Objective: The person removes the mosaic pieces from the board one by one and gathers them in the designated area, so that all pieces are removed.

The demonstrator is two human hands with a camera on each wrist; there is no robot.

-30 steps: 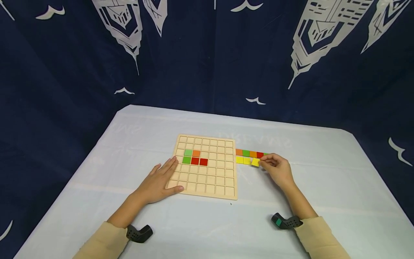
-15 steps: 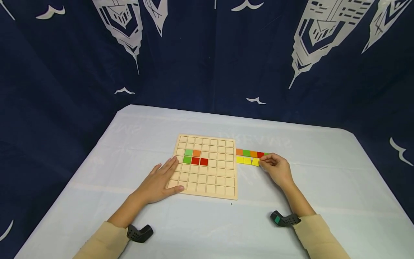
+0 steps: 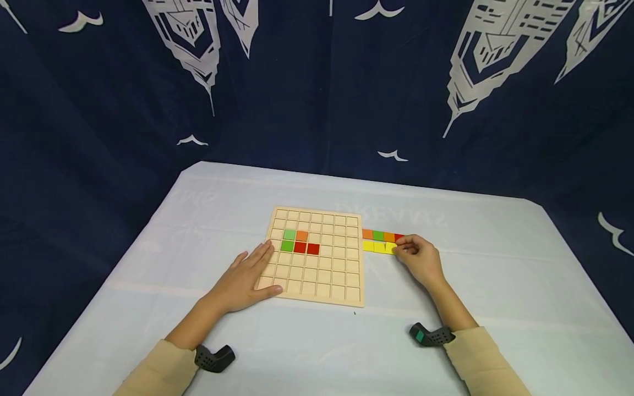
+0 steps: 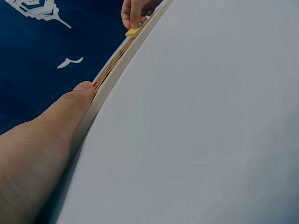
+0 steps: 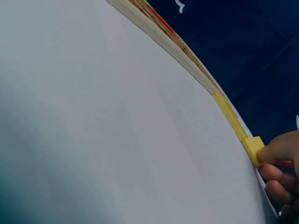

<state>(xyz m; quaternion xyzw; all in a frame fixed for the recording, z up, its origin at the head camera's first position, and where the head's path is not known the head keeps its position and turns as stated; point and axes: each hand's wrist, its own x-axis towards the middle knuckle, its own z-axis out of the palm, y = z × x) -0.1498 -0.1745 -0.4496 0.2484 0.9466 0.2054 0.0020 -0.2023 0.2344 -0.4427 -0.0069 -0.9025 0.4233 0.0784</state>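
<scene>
A square wooden grid board (image 3: 324, 272) lies on the table, with several coloured tiles set in its cells: light green, orange, green and two red (image 3: 313, 249). My left hand (image 3: 242, 280) rests spread on the board's left edge, and its thumb (image 4: 77, 105) lies along the near corner. To the right of the board, my right hand (image 3: 420, 261) pinches a yellow tile (image 5: 252, 148) between thumb and fingers. That tile sits at the right end of a short yellow row (image 3: 373, 247) running out from the board's side. Fingers partly cover it.
Just behind the yellow tiles runs a second row of orange, green and red tiles (image 3: 378, 235), its right end hidden by my right hand. White cloth covers the table (image 3: 297, 346). A dark blue patterned curtain (image 3: 317, 99) hangs at the back.
My right hand has slid the yellow tile slightly left, closing the small gap to the other yellow tiles. The left hand stays in place on the board.
</scene>
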